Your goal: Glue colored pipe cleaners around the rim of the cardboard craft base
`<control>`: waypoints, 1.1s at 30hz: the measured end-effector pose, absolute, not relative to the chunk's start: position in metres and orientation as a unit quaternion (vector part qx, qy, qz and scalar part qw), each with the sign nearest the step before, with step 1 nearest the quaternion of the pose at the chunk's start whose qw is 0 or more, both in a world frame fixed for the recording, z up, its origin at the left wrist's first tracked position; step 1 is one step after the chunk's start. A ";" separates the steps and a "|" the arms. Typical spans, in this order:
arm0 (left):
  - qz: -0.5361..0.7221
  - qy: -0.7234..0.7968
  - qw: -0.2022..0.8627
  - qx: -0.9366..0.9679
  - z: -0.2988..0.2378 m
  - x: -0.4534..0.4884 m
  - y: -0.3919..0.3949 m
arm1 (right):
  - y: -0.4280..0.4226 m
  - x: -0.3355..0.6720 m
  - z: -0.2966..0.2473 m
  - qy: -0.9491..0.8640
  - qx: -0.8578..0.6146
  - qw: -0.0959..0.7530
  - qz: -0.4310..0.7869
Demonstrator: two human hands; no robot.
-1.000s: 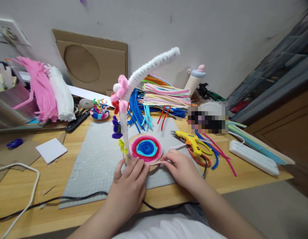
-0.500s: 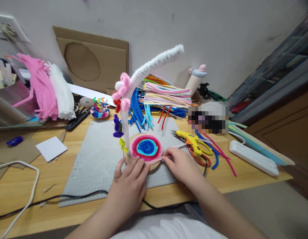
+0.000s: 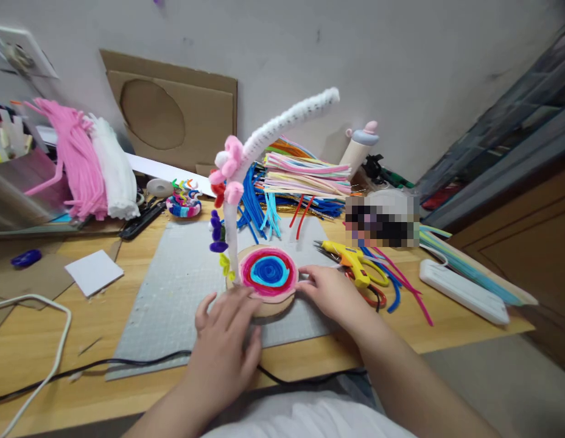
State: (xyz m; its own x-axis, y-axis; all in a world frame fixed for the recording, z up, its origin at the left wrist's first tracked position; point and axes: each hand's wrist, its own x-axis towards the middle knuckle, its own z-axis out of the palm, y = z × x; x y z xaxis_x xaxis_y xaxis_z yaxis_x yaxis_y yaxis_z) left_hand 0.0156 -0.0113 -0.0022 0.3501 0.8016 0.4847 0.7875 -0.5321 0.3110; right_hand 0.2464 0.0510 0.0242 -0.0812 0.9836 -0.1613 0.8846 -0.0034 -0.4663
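Disc (image 3: 270,274): pink edge (image 3: 276,299) apparently being wound.
Left hand (image 3: 224,336): fingers spread wide.
Right hand (image 3: 332,293): fingers narrowed; grip undetermined.
Next: pressing likely required.

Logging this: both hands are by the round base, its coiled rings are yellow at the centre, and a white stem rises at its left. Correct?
No: the head view shows the coiled rings blue at the centre, not yellow. The rest holds: left hand and right hand by the round base, white stem rising at its left.
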 end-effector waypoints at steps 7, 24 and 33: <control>0.324 0.654 0.203 0.653 -0.016 -0.005 0.008 | 0.049 0.244 0.022 -0.703 -0.634 0.125 0.296; 0.210 0.646 0.165 0.715 0.005 -0.020 0.067 | 0.019 0.196 0.011 -0.691 -0.660 0.158 0.250; 0.260 0.500 -0.046 0.825 0.004 0.003 -0.004 | 0.017 0.197 0.006 -0.681 -0.653 0.181 0.277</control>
State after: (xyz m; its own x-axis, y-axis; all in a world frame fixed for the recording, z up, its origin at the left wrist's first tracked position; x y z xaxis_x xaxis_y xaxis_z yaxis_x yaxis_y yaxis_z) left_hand 0.0031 -0.0041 0.0036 0.3656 0.8005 0.4749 0.8487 -0.4962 0.1829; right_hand 0.1974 0.0174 0.0061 -0.0811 0.9900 -0.1158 0.7891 -0.0072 -0.6142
